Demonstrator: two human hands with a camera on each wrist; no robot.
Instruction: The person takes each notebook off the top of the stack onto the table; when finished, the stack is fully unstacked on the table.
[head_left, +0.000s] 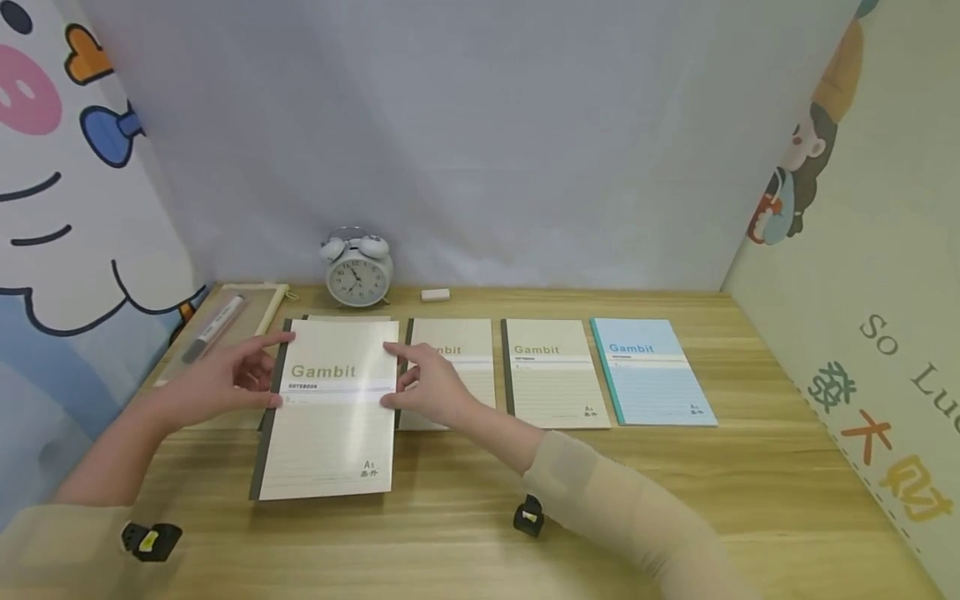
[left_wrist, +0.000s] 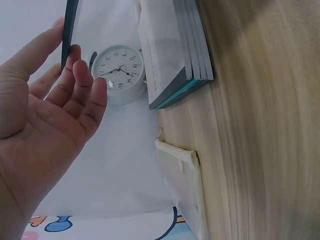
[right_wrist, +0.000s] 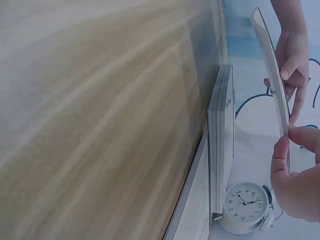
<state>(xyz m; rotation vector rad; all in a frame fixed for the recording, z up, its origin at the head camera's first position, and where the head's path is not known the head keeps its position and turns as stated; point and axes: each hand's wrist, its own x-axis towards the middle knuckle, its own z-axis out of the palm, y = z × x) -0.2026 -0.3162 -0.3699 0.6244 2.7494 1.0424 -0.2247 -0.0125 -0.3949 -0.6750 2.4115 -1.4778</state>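
You held a cream A5 notebook with a dark grey spine and "Gambit" printed in tan [head_left: 330, 408] lifted above the left part of the light wooden desk [head_left: 480, 533], its cover crossed by a white band and faint ruled lines. Your left hand [head_left: 225, 379] gripped the spine edge, thumb on top and fingers beneath. Your right hand [head_left: 427, 385] pinched the opposite edge the same way. The right wrist view showed the notebook [right_wrist: 272, 70] edge-on and slightly bowed, well clear of the desk.

Beneath it another cream notebook [head_left: 348, 317] was almost wholly hidden; only a strip of its far edge showed. Your right hand covered part of the second cream notebook [head_left: 465, 354] and cut off the first letters of its title.

To the right lay a third cream notebook [head_left: 553, 373] and a light blue notebook [head_left: 651, 372], in one row. A clear pencil pouch with a pale zip [head_left: 225, 321] lay at the far left, its contents hard to make out. Behind the row stood a white twin-bell alarm clock [head_left: 358, 268], and just beside it a small white eraser [head_left: 435, 294].
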